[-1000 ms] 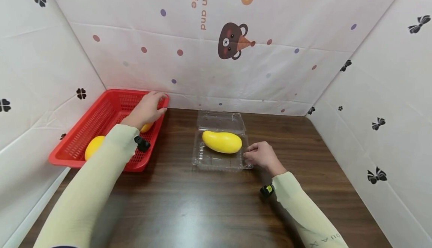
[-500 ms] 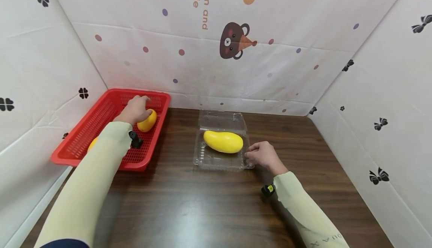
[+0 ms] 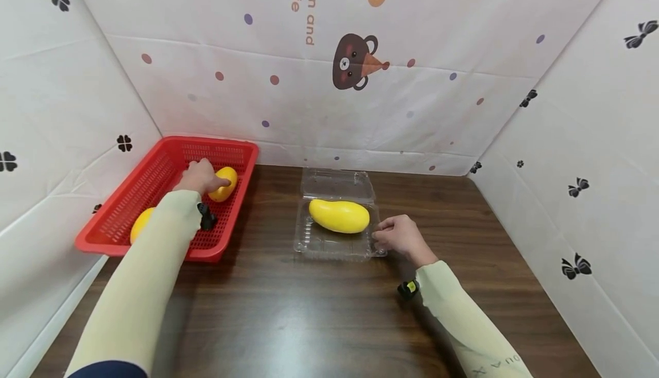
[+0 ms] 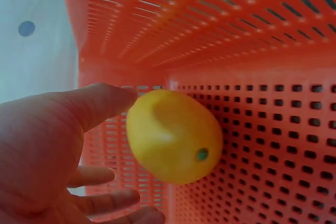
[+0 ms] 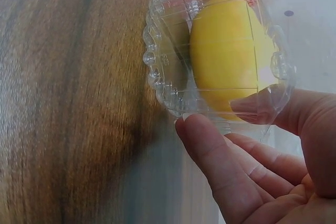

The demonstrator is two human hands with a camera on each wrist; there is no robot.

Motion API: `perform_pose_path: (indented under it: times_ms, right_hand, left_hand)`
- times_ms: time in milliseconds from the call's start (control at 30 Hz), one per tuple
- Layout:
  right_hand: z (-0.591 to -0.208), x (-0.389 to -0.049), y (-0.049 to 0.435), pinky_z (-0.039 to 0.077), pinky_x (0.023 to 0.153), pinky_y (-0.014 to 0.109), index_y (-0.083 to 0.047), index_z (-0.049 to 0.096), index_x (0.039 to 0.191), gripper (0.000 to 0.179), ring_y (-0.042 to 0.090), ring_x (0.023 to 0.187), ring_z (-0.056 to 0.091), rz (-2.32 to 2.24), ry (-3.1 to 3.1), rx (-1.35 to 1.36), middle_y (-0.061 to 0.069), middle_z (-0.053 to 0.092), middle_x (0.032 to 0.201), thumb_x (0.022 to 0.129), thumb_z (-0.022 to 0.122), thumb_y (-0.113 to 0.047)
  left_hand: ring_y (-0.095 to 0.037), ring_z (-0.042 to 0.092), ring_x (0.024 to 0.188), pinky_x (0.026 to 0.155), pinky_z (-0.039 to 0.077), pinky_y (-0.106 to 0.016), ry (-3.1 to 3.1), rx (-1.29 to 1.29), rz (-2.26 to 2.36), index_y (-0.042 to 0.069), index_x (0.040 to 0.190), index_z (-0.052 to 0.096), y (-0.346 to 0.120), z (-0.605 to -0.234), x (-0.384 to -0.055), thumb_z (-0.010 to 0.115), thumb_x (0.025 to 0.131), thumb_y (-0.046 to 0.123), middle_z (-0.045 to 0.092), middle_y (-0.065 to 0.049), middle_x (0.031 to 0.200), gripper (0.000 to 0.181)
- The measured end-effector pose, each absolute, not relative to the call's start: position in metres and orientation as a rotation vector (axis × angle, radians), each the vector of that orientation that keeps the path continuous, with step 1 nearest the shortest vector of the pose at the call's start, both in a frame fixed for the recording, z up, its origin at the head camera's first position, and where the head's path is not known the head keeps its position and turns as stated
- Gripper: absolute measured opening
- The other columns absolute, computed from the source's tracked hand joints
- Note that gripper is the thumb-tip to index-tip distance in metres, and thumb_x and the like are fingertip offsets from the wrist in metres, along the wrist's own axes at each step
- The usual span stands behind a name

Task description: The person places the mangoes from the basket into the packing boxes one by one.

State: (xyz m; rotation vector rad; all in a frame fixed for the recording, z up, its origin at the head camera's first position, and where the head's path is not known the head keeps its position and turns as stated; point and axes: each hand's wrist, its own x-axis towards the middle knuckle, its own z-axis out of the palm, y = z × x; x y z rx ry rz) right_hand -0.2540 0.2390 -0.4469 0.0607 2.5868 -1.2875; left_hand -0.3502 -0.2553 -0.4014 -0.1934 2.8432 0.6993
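My left hand [image 3: 198,176] is down inside the red plastic basket [image 3: 165,155], at the left side of a yellow-orange fruit [image 3: 224,183]. In the left wrist view this fruit [image 4: 176,137] shows a small green stem spot, the thumb tip reaches its edge and the other fingers extend below, apart from it. My right hand [image 3: 403,237] pinches the right side wall of an unfolded clear plastic clamshell box [image 3: 334,247], thumb inside, fingers outside. A smooth yellow mango [image 3: 340,217] lies in that box; the right wrist view shows it [image 5: 226,51] through the plastic.
Another yellow fruit [image 3: 140,225] lies in the basket's near left part, half covered by my left sleeve [image 3: 136,275]. The box's hinged lid [image 3: 337,185] leans back toward the printed cloth wall [image 3: 288,103]. Cloth walls bound the dark wooden table [image 3: 288,303] left and right.
My left hand has come from the basket's far right corner back and down into it, beside the fruit, uncovering more of that fruit. The right hand and the box stay in place.
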Motion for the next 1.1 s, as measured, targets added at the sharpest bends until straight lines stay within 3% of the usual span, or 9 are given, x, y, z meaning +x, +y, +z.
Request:
perform_pose_path:
  times_ms: [167, 433, 567, 867, 1100]
  right_hand:
    - [-0.448, -0.256, 0.239, 0.064, 0.076, 0.039, 0.008, 0.069, 0.117, 0.03, 0.023, 0.082, 0.077, -1.339, 2.55, 0.074, 0.021, 0.076, 0.101, 0.092, 0.074, -0.009]
    - [-0.448, -0.256, 0.239, 0.064, 0.076, 0.039, 0.008, 0.069, 0.117, 0.031, 0.021, 0.081, 0.077, -1.341, 2.548, 0.084, 0.019, 0.076, 0.101, 0.092, 0.074, -0.009]
    - [-0.448, -0.256, 0.239, 0.064, 0.075, 0.038, 0.009, 0.068, 0.117, 0.031, 0.022, 0.081, 0.077, -1.342, 2.548, 0.075, 0.02, 0.076, 0.1, 0.092, 0.074, -0.008]
    - [-0.45, -0.257, 0.241, 0.064, 0.076, 0.038, 0.008, 0.069, 0.118, 0.031, 0.022, 0.081, 0.077, -1.346, 2.538, 0.088, 0.02, 0.076, 0.101, 0.092, 0.074, -0.008]
    - [-0.449, -0.256, 0.242, 0.064, 0.078, 0.04, 0.007, 0.068, 0.119, 0.032, 0.021, 0.082, 0.077, -1.334, 2.547, 0.066, 0.019, 0.076, 0.103, 0.093, 0.073, -0.01]
  left_hand:
    - [-0.044, 0.046, 0.104, 0.091, 0.053, -0.056, 2.839, -0.25, 0.723, -0.014, 0.134, 0.035, -0.255, -0.411, -0.349, 0.076, 0.087, 0.043, 0.047, -0.031, 0.116, 0.084]
    - [-0.046, 0.049, 0.11, 0.103, 0.049, -0.062, 2.759, -0.259, 0.761, -0.016, 0.152, 0.006, -0.255, -0.42, -0.352, 0.078, 0.085, 0.045, 0.049, -0.033, 0.12, 0.116]
    - [-0.043, 0.051, 0.106, 0.099, 0.051, -0.058, 2.742, -0.261, 0.787, -0.015, 0.146, 0.017, -0.255, -0.421, -0.351, 0.079, 0.086, 0.042, 0.051, -0.031, 0.116, 0.103]
    - [-0.037, 0.056, 0.093, 0.078, 0.051, -0.041, 2.736, -0.174, 0.778, -0.008, 0.12, 0.053, -0.258, -0.422, -0.356, 0.074, 0.091, 0.031, 0.058, -0.023, 0.103, 0.054]
    - [-0.036, 0.054, 0.094, 0.08, 0.049, -0.041, 2.728, -0.163, 0.783, -0.007, 0.119, 0.052, -0.259, -0.423, -0.358, 0.079, 0.088, 0.035, 0.057, -0.022, 0.104, 0.058]
